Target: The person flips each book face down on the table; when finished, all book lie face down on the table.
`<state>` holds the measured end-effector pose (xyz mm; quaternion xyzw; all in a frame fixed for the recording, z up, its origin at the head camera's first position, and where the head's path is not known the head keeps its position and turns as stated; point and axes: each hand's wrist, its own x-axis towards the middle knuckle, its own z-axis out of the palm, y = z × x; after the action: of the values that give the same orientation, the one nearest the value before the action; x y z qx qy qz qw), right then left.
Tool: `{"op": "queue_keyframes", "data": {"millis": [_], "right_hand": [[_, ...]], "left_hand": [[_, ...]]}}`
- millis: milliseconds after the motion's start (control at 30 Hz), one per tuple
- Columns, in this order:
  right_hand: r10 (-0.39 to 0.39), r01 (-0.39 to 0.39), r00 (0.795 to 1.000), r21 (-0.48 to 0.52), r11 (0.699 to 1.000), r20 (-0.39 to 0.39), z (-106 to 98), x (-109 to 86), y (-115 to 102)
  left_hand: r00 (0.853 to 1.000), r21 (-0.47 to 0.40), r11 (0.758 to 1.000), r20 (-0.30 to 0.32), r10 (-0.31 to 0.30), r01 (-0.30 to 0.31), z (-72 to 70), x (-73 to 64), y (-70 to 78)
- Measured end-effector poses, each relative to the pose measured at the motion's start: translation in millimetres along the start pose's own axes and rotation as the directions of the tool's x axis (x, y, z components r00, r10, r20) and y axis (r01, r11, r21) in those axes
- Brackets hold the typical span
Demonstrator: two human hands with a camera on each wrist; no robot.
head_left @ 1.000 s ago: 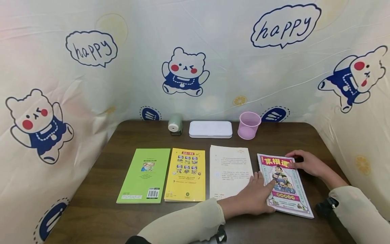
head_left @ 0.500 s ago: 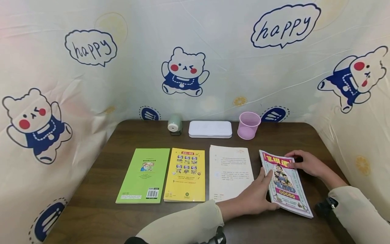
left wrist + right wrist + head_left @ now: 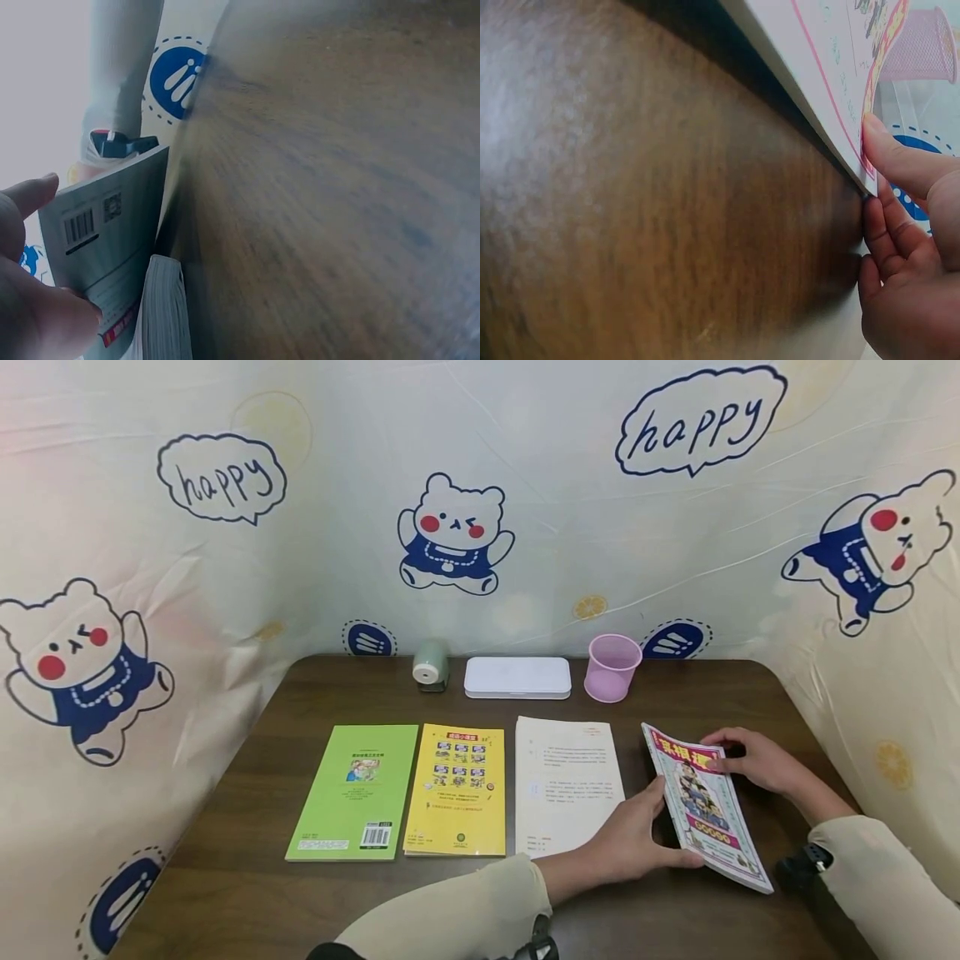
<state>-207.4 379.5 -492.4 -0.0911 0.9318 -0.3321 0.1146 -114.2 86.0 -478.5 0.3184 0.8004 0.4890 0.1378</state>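
Note:
The book with a pink-and-yellow titled cover [image 3: 701, 802] lies tilted at the table's right, its left side raised. My left hand [image 3: 630, 833] holds its left side, the thumb [image 3: 681, 858] at the lower part. In the left wrist view the barcoded back cover [image 3: 97, 232] shows, with fingers [image 3: 56, 319] against it. My right hand [image 3: 753, 760] pinches the upper right corner. In the right wrist view its thumb [image 3: 904, 157] is on the cover and the fingers are below. Beside my left hand lies a white printed booklet [image 3: 566, 785].
Left of the booklet lie a yellow book [image 3: 455, 793] and a green book [image 3: 356, 793]. Behind stand a green device like a pencil sharpener [image 3: 431, 667], a white flat case [image 3: 517, 678] and a pink mesh cup [image 3: 612, 668]. A patterned sheet [image 3: 457, 427] surrounds the dark table [image 3: 247, 827].
The pink book's left side has risen and its cover now tips to the right. My left hand has shifted from pressing over the left edge to holding it; my right hand stays at the corner.

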Motion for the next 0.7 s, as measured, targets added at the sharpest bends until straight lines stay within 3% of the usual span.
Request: {"op": "queue_keyframes", "data": {"millis": [133,467,700], "right_hand": [[-0.009,0.009,1.0,-0.009,1.0,0.0,-0.3,0.9,-0.8],[-0.027,0.028,0.999,-0.052,0.998,0.019,-5.4,-0.4,-6.5],[-0.071,0.07,0.997,-0.115,0.991,-0.005,-2.1,-0.4,-16.4]], "left_hand": [[0.999,0.058,0.998,-0.006,0.034,-0.034,0.4,0.2,1.1],[1.0,0.15,0.989,-0.011,0.008,-0.007,-1.1,-2.5,4.1],[1.0,0.166,0.986,-0.019,0.007,-0.004,-4.1,-5.0,9.5]]}}
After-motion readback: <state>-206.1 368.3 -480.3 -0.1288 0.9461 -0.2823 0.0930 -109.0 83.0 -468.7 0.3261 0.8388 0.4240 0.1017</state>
